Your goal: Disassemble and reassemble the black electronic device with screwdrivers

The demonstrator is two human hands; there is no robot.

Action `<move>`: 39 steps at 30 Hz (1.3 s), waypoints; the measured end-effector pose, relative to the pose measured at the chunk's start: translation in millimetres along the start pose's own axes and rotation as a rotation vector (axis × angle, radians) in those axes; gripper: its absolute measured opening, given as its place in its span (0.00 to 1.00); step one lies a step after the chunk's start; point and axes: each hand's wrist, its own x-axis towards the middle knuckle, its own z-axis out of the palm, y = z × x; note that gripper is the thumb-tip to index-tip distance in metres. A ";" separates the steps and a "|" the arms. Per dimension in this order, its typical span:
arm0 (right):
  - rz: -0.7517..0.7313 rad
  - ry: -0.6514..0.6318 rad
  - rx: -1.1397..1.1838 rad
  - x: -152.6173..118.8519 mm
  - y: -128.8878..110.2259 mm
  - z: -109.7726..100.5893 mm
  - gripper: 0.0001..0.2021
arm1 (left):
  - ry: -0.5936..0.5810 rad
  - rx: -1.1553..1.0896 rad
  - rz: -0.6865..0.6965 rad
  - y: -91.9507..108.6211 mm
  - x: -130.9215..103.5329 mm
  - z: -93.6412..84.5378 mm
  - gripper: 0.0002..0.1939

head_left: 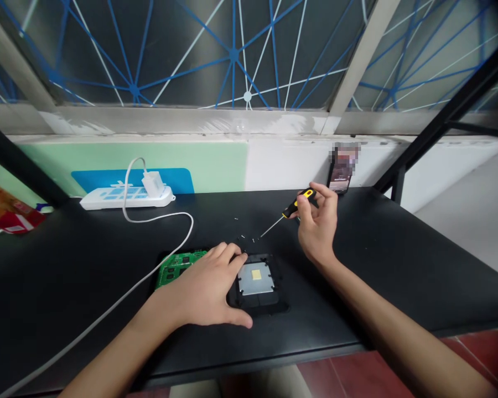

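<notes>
right hand [318, 224] around tilted screwdriver [289, 210]

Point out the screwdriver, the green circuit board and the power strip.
Screwdriver [290, 210]: head view, front of the handle.
Green circuit board [177, 265]: head view, uncovered left part.
Power strip [110, 197]: head view, socket face.

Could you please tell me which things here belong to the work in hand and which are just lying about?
Likely the job's:
screwdriver (in right hand)
circuit board
casing
small screws

Apparently unrelated:
power strip
charger
cable
phone
red packet
</notes>
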 end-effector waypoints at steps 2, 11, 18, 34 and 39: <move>0.013 -0.007 -0.014 -2.6 1.5 0.8 0.15 | 0.000 -0.002 0.001 -0.3 -0.1 -0.4 0.51; 0.049 -0.048 -0.004 -8.1 4.6 4.8 0.16 | 0.014 -0.014 0.021 -0.7 0.5 -4.0 0.49; 0.060 -0.058 0.010 -6.6 4.7 5.7 0.16 | 0.120 0.028 0.024 0.0 7.1 -0.3 0.41; 0.030 -0.101 0.059 -12.9 -4.0 8.9 0.16 | 0.101 0.097 0.036 -4.8 11.5 10.9 0.36; 0.020 -0.111 0.061 -14.7 -4.7 8.9 0.16 | 0.081 0.094 0.020 -2.1 13.0 7.5 0.34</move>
